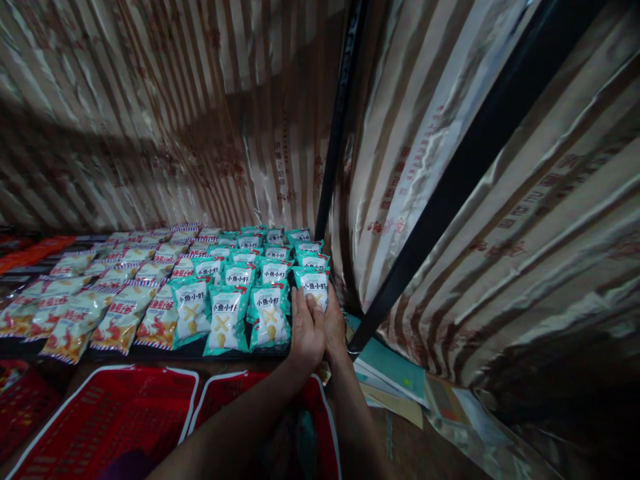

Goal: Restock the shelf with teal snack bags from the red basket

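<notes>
Both of my hands are at the right end of the shelf's front row, about a teal-and-white snack bag (313,281). My left hand (306,333) lies along the bag's left side and lower front, its thumb across the front. Against the right side rests my right hand (336,327), its fingers partly hidden. Together they hold the bag, which stands with its printed face towards me. Rows of matching teal bags (225,320) fill the shelf to the left and behind. Farther left are white-and-orange snack bags (125,313) with striped edges.
Below the shelf stand a red basket (115,420) and a second red basket (320,407) with dim contents, under my forearms. A dark metal post (425,233) slants close on the right. Striped curtains (225,113) hang behind. Booklets and papers (393,370) lie on the floor at right.
</notes>
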Motion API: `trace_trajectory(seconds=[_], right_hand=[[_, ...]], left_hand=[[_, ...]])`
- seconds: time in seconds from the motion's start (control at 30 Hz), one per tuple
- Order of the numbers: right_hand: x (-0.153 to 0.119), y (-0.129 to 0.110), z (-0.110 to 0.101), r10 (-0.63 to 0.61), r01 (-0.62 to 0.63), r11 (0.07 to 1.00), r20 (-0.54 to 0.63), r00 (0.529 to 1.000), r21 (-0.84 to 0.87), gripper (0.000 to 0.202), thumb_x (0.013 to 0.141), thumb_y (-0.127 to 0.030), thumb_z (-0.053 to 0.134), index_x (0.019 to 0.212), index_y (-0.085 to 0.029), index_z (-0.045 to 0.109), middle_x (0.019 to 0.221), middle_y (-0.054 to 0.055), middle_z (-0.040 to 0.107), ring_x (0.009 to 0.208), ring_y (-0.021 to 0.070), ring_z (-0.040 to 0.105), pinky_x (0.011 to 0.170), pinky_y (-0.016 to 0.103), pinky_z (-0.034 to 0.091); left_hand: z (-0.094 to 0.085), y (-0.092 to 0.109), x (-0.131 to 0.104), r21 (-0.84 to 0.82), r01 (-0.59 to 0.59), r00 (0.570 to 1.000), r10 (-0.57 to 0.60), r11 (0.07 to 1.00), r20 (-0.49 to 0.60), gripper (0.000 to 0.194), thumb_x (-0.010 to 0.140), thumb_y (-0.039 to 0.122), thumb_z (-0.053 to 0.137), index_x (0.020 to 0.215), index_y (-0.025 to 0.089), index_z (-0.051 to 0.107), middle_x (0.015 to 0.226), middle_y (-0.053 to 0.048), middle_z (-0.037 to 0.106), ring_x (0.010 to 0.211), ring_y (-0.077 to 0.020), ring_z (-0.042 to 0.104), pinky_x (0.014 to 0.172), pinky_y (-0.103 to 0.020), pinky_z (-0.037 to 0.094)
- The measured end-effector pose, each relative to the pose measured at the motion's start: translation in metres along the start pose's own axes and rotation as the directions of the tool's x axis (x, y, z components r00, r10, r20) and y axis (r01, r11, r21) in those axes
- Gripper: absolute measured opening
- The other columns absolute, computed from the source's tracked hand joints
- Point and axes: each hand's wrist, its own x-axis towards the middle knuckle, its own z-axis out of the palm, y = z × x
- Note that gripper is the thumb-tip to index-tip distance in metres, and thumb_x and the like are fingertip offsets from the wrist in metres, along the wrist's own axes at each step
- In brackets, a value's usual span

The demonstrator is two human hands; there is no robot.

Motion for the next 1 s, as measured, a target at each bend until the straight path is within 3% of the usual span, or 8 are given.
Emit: trace_trajectory(seconds=[0.13, 0.27, 0.47, 0.7, 1.0], right_hand=[[-0.001, 0.001, 0.003, -0.009, 0.007, 0.999, -0.052, 0.999, -0.046, 0.055, 0.084, -0.046, 0.044, 0.132, -0.017, 0.045, 0.122, 0.014, 0.059, 0.112, 0.0264, 0.055, 0.095, 0.041, 0.042], [0.003, 0.003, 0.006, -0.024, 0.020, 0.997, -0.059, 0.998, -0.069, 0.062, 0.083, -0.047, 0.047, 0.136, -0.017, 0.038, 0.131, 0.015, 0.053, 0.116, 0.0273, 0.052, 0.096, 0.041, 0.041], [0.010, 0.000, 0.004, -0.006, 0.006, 0.995, -0.004, 1.000, -0.103, 0.059, 0.081, -0.046, 0.051, 0.133, -0.019, 0.043, 0.117, 0.012, 0.062, 0.098, 0.0252, 0.061, 0.083, 0.036, 0.047], [0.013, 0.005, 0.007, -0.010, 0.021, 0.981, 0.058, 0.998, -0.192, 0.054, 0.082, -0.046, 0.050, 0.129, -0.019, 0.046, 0.109, 0.011, 0.066, 0.094, 0.0255, 0.062, 0.082, 0.036, 0.046], [0.015, 0.003, 0.008, -0.049, 0.056, 0.970, 0.035, 0.998, -0.235, 0.053, 0.083, -0.040, 0.048, 0.131, -0.017, 0.045, 0.107, 0.013, 0.067, 0.094, 0.0268, 0.062, 0.084, 0.038, 0.044]], left_hand=[[-0.004, 0.009, 0.002, 0.015, 0.053, 0.998, -0.053, 0.999, 0.038, 0.059, 0.093, 0.035, 0.027, 0.141, 0.000, 0.027, 0.151, -0.019, 0.021, 0.142, -0.0216, 0.016, 0.117, -0.035, 0.012], [-0.010, 0.014, 0.005, -0.016, 0.084, 0.996, -0.084, 0.996, 0.034, 0.061, 0.093, 0.038, 0.026, 0.142, 0.003, 0.023, 0.149, -0.019, 0.027, 0.140, -0.0215, 0.023, 0.116, -0.035, 0.018], [-0.010, 0.016, 0.008, -0.039, 0.105, 0.994, -0.104, 0.994, 0.026, 0.060, 0.094, 0.040, 0.023, 0.142, 0.004, 0.026, 0.147, -0.019, 0.033, 0.138, -0.0221, 0.028, 0.115, -0.036, 0.021], [-0.007, 0.009, 0.011, -0.038, 0.087, 0.996, -0.087, 0.995, 0.009, 0.058, 0.093, 0.037, 0.023, 0.140, 0.003, 0.030, 0.146, -0.020, 0.035, 0.136, -0.0228, 0.033, 0.114, -0.036, 0.022], [-0.004, 0.003, 0.015, -0.051, 0.093, 0.996, -0.093, 0.994, -0.006, 0.056, 0.093, 0.039, 0.024, 0.138, 0.007, 0.034, 0.146, -0.017, 0.036, 0.136, -0.0206, 0.032, 0.114, -0.033, 0.022]])
